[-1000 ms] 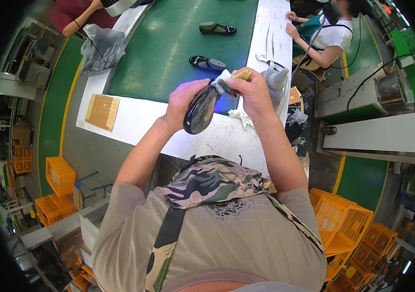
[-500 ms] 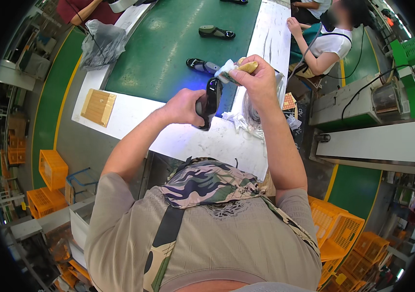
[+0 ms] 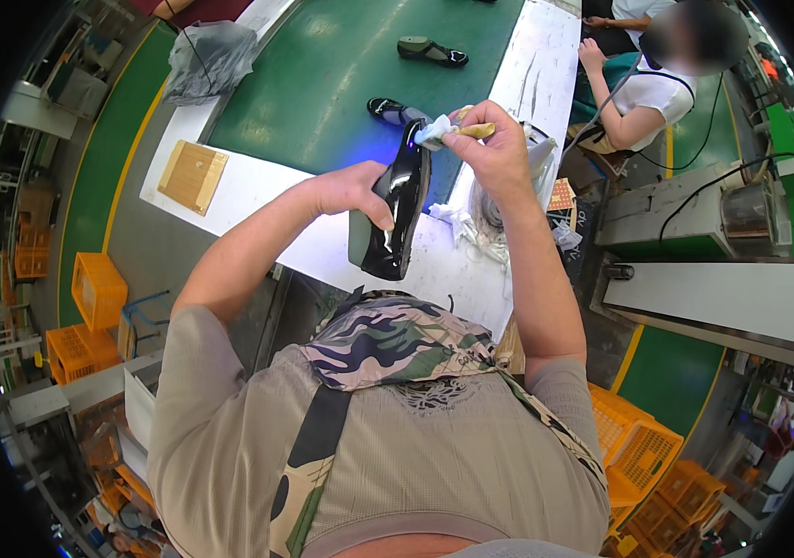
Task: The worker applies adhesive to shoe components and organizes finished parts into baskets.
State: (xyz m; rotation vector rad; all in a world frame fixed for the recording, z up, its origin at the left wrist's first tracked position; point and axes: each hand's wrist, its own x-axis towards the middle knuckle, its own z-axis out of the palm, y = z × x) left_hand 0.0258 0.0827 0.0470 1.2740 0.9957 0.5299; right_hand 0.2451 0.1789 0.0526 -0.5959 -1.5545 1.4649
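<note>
Glossy black shoe (image 3: 399,209) held above the white surface (image 3: 322,246), left hand (image 3: 352,192) gripping its mid-body, right hand (image 3: 494,149) pinching a cloth (image 3: 434,132) at its far end; looks light, stiff-soled, slippery patent finish.

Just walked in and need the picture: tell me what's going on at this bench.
A person stands at a white workbench beside a green conveyor belt. The left hand holds up a glossy black shoe; the right hand presses a white cloth to its upper end. Two more black shoes lie on the belt, and another person sits beyond.
</note>
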